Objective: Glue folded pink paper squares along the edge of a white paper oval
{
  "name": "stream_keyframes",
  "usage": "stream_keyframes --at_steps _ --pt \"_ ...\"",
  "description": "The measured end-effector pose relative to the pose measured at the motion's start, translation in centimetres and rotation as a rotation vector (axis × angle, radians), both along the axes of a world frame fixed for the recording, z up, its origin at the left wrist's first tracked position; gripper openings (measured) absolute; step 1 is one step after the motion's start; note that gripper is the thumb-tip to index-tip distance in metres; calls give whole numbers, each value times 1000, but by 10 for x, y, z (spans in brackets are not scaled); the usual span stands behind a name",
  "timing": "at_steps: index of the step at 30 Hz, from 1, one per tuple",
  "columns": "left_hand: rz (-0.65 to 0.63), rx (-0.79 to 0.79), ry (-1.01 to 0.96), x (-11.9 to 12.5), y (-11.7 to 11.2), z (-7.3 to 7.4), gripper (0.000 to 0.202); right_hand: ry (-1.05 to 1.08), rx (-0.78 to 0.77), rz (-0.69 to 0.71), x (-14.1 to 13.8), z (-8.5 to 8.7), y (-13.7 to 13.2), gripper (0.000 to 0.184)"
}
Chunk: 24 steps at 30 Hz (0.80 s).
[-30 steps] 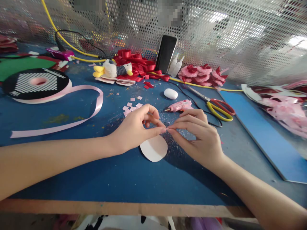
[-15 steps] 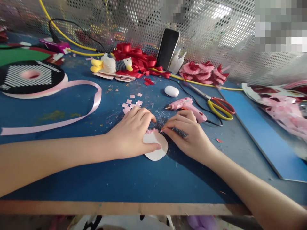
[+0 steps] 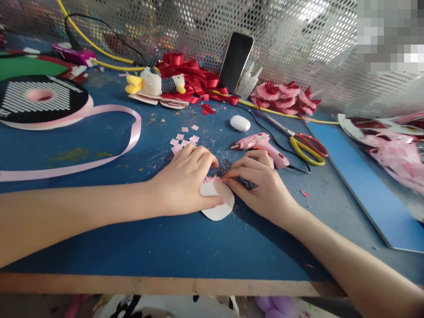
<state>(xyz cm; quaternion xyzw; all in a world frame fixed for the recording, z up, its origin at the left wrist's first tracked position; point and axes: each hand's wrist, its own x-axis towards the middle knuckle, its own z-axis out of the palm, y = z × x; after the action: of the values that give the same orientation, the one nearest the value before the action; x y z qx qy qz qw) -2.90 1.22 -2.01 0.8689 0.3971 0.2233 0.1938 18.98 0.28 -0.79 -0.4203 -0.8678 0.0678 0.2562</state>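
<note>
A round white paper disc (image 3: 217, 207) lies on the blue tabletop in front of me, with a frill of small pink ribbon pieces (image 3: 212, 179) along its far edge. My left hand (image 3: 188, 183) holds the disc from the left, thumb across its face and fingers curled at the far side. At the upper right rim, thumb and forefinger of my right hand (image 3: 255, 183) pinch together on a tiny pink ribbon piece, mostly hidden by the fingertips. Loose pink ribbon squares (image 3: 180, 137) lie just beyond my left hand. A pink glue gun (image 3: 261, 145) rests behind my right hand.
Scissors (image 3: 304, 145) and a white oval object (image 3: 240, 123) lie behind the hands. A ribbon spool (image 3: 43, 99) trails pink ribbon at left. A phone (image 3: 236, 62) leans by red ribbon (image 3: 185, 75). A blue board (image 3: 367, 185) is at right.
My right fingertips have moved slightly left, against the disc's far rim. The left hand keeps its hold, and the whole view has shifted a little.
</note>
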Motion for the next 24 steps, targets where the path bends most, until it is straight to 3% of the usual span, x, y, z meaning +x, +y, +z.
stream_keyframes --at_steps 16,21,24 --pt "-5 24 7 0 -1 -1 51 41 41 15 3 6 -4 16" --pt "-10 27 -10 -1 -2 -2 54 51 -50 -3 5 8 -12 7" --pt "-12 18 -21 -2 -1 -1 55 98 -174 -84 5 8 -16 4"
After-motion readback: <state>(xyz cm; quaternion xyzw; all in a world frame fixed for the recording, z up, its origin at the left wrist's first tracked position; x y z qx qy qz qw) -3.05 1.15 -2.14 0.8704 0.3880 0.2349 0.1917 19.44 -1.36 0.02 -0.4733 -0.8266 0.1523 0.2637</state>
